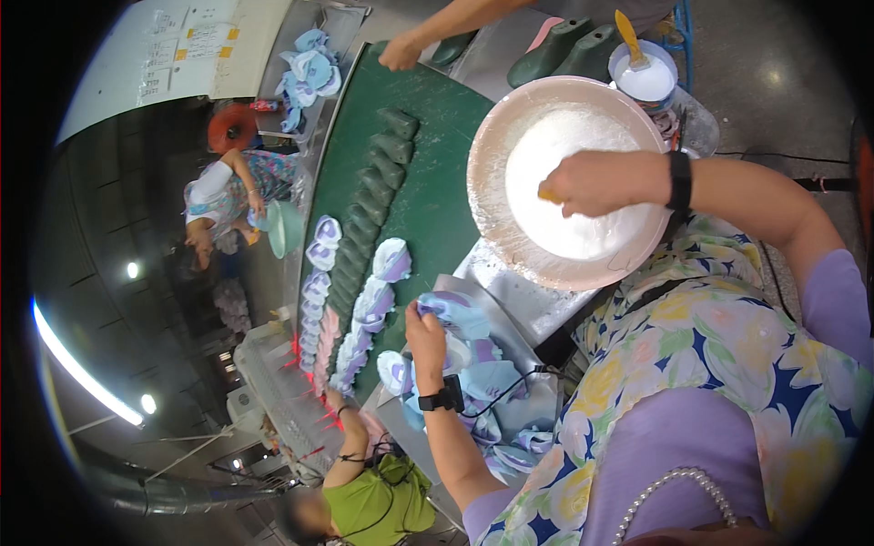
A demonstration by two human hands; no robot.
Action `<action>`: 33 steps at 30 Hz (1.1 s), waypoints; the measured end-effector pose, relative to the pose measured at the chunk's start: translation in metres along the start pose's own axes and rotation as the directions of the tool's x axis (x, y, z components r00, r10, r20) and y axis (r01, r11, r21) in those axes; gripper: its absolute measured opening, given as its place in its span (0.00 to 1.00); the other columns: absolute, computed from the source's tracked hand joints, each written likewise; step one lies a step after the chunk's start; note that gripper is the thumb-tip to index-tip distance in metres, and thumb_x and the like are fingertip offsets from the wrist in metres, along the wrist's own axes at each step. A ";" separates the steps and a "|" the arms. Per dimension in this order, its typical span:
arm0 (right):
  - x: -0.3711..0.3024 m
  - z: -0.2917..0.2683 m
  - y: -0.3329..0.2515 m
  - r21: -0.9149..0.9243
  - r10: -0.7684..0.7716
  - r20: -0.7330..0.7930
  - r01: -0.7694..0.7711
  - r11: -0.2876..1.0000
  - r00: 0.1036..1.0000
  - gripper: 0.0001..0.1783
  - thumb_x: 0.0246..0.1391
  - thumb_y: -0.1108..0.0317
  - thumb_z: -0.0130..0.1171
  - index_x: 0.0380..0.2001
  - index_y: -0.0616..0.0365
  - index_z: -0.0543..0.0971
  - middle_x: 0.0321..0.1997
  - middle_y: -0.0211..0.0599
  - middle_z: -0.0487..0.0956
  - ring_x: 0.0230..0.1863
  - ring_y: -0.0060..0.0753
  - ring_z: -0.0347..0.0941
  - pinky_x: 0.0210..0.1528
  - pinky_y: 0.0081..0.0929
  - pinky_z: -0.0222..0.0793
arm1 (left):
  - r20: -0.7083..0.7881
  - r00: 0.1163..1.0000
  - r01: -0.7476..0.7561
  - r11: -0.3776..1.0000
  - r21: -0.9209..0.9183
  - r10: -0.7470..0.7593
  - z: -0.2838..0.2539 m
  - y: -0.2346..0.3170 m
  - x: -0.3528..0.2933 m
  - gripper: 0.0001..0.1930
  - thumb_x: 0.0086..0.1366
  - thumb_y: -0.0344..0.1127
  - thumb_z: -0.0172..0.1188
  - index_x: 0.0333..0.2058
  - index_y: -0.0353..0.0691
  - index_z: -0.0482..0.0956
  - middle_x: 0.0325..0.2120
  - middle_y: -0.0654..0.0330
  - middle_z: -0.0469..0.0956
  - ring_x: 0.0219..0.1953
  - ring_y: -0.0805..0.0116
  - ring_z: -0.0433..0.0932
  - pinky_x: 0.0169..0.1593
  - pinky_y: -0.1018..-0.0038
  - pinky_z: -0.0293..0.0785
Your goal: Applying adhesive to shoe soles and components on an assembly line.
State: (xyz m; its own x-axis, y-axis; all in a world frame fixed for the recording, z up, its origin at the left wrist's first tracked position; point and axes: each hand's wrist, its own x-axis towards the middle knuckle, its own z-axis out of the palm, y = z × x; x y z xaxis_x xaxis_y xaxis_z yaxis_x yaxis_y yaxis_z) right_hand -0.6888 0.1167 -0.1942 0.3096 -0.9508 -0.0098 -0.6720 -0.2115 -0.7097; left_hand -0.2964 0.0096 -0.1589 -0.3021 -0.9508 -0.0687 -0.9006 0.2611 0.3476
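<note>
Two hands busy, basin and shoe upper

My right hand (596, 182) is down in the pink basin (492, 136) of white paste, fingers closed around a small yellow brush handle (549, 194). My left hand (425, 332) pinches a pale blue shoe upper (455, 314), lifted just above the pile of uppers (496, 382) at the bench's near edge. Green shoe lasts (378, 196) run in a row along the green belt (437, 200) beside more uppers.
</note>
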 end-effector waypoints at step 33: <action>-0.004 -0.023 -0.046 0.735 0.388 -0.423 0.060 0.675 0.819 0.20 0.49 0.58 0.63 0.25 0.68 0.75 0.23 0.51 0.79 0.28 0.44 0.79 0.34 0.33 0.72 | -0.603 0.685 -0.655 0.707 -0.267 0.408 0.041 0.130 0.026 0.25 0.64 0.38 0.59 0.56 0.33 0.68 0.49 0.56 0.75 0.48 0.66 0.77 0.49 0.70 0.75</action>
State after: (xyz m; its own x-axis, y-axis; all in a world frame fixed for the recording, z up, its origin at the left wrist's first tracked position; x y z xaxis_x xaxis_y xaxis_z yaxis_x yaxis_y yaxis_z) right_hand -0.6749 0.1254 -0.1455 -0.2918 -0.9564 0.0144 0.0592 -0.0331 -0.9977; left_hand -0.4342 0.0253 -0.1544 -0.3860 -0.6459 0.6587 -0.3549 0.7630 0.5402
